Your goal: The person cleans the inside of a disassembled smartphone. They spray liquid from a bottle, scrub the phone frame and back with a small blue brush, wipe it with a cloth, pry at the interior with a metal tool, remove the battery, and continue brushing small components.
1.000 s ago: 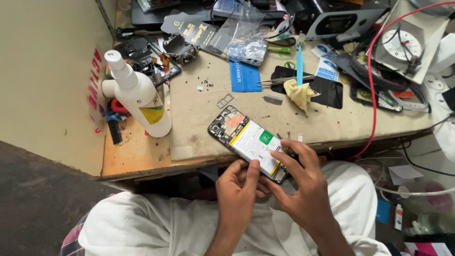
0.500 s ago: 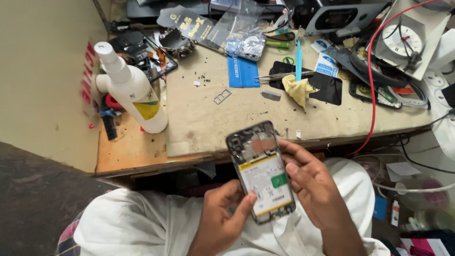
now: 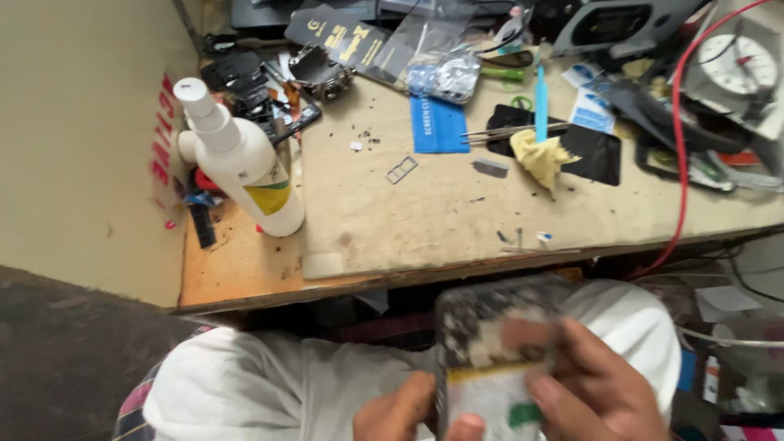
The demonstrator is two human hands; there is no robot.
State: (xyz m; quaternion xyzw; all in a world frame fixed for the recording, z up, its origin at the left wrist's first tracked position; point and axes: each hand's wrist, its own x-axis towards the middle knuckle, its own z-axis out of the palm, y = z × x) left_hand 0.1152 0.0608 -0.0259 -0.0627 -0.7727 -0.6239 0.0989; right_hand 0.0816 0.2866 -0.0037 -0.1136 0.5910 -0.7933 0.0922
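Low in the head view, an opened phone with its back cover off is held over the lap, below the front edge of the workbench. It is blurred, but a dark upper part, a pale battery area and a small green patch can be made out. The left hand is closed on the phone's lower left edge, with the thumb laid on its face near the bottom. The right hand is wrapped around the right side, and one finger is pressed across the middle of the phone. Both hands are cut off by the lower edge of the picture, so their full grip cannot be seen.

On the bench, well apart from the hands, a white squeeze bottle with a yellow label is stood upright near the left edge. A small metal tray frame is laid flat on the pale mat, and a blue card is seen further back. A crumpled yellow cloth is rested against a black glass panel, with a light blue plastic tool just above it. A red cable is run down the right side of the bench and over its edge.
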